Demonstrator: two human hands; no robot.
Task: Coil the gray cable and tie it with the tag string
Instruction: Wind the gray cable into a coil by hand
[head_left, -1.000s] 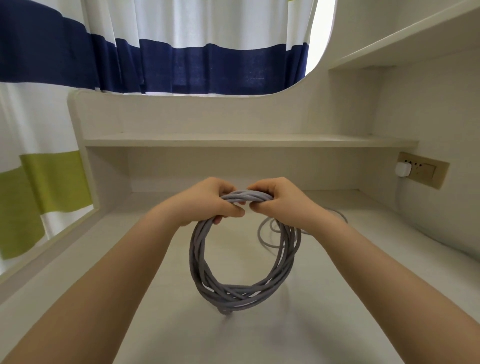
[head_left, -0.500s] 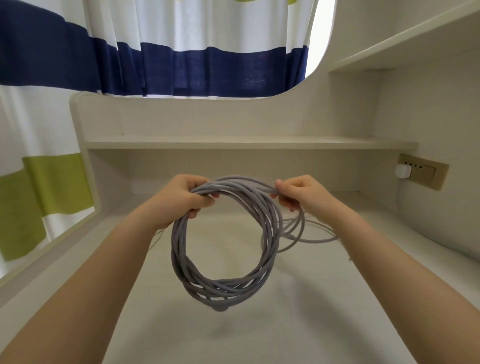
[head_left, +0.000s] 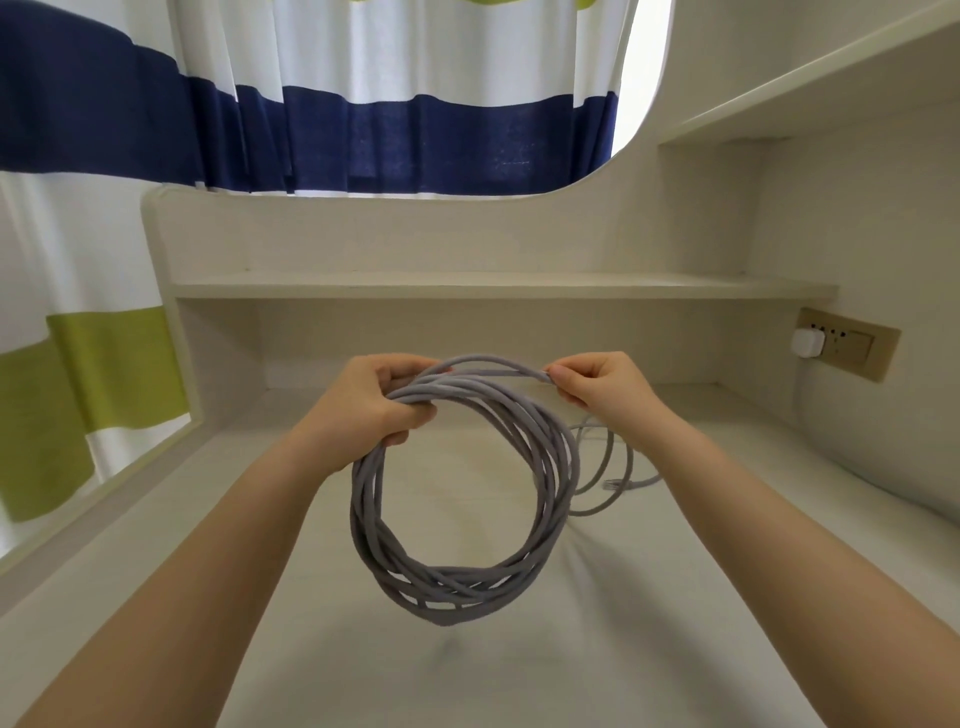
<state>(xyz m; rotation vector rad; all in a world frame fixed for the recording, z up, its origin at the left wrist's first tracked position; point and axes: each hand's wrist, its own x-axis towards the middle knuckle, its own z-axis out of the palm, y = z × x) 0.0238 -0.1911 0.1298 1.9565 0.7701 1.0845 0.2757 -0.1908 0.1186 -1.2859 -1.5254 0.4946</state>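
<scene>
Cable coil hanging from left grip, right grip pinching top strand

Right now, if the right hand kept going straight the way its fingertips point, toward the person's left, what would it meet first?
Probably the left hand, along the top strand of the gray cable that the right hand pinches; depth is uncertain.

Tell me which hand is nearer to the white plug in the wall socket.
Right. The right hand pinches the top strand of the gray cable on the same side as the white plug; the left hand grips the coil's bundle farther away, across the loop.
</scene>
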